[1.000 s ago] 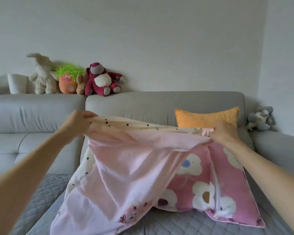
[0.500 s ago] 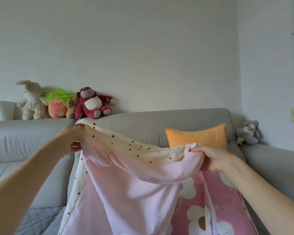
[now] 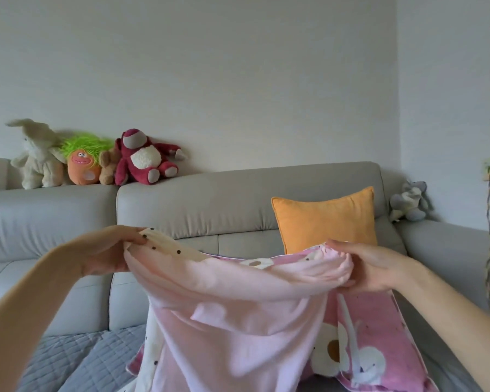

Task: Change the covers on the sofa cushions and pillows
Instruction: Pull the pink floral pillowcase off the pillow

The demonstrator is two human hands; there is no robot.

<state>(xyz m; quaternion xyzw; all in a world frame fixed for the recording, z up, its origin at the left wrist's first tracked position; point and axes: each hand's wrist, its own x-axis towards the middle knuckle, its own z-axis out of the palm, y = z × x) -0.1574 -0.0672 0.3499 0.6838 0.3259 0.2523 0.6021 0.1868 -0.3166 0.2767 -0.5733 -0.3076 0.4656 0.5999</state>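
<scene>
Gripping the pale pink cover by its open edge, the left hand pinches at 9 o'clock, the right hand bunches fabric at 3 o'clock. Behind it stands the flowered pink pillow, the orange cushion at 1 o'clock on the grey sofa.

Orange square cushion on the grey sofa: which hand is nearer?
Right. The right hand grips pink cloth just below the orange square cushion; the left hand is well off to its left.
</scene>
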